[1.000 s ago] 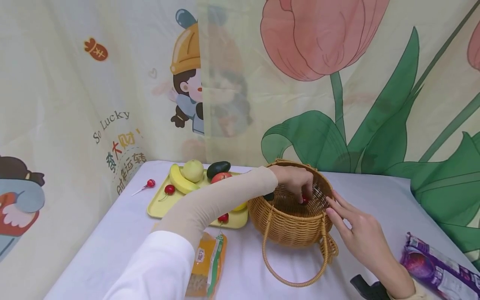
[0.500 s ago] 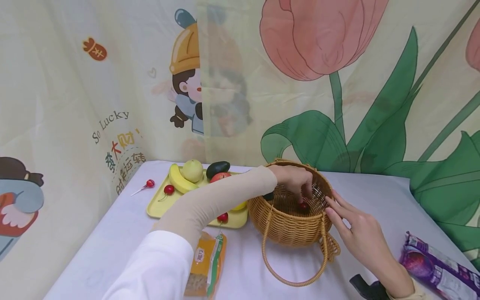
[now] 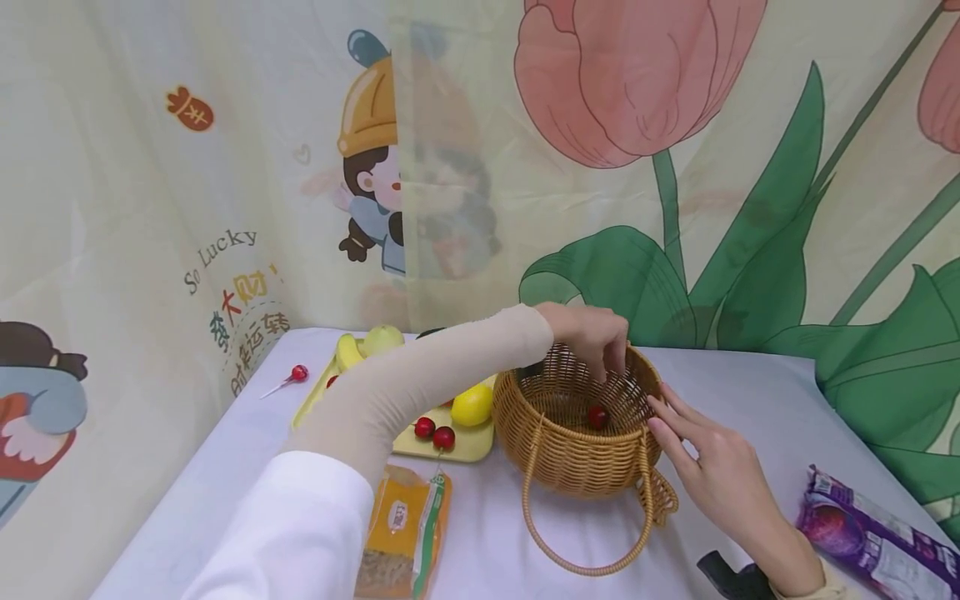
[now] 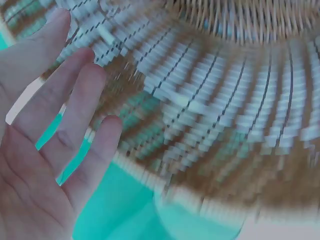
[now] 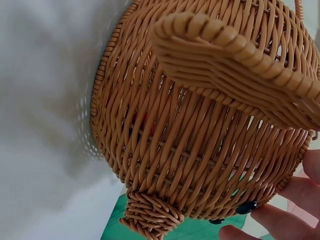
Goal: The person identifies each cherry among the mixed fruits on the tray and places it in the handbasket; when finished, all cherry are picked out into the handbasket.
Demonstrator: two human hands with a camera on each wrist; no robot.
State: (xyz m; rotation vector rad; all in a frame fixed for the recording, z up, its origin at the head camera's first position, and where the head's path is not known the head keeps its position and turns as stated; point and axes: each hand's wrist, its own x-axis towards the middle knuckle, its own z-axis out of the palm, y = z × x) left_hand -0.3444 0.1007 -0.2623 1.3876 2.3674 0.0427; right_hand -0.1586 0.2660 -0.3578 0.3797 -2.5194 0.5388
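My left hand (image 3: 588, 335) hangs over the open wicker basket (image 3: 577, 462) with its fingers pointing down. In the left wrist view its fingers (image 4: 90, 95) are spread and nearly straight beside the woven inner wall, with nothing between them. A dark red cherry (image 3: 597, 417) lies inside the basket, below the fingertips. My right hand (image 3: 712, 462) touches the basket's right side at the rim, fingers fairly straight. In the right wrist view its fingers (image 5: 287, 220) lie against the wicker near a black bead (image 5: 246, 207). The handle (image 3: 585, 571) hangs down at the front.
Left of the basket, a yellow tray (image 3: 472, 450) holds a lemon (image 3: 472, 406), cherries (image 3: 424, 428), a banana (image 3: 347, 352) and a pale green fruit (image 3: 382, 338), partly behind my left arm. A lollipop (image 3: 299, 373), an orange packet (image 3: 397, 533) and a purple packet (image 3: 870, 533) lie around.
My left hand has let go of the cherry, which now lies in the basket, and has risen toward the rim. The right hand stays at the basket's side.
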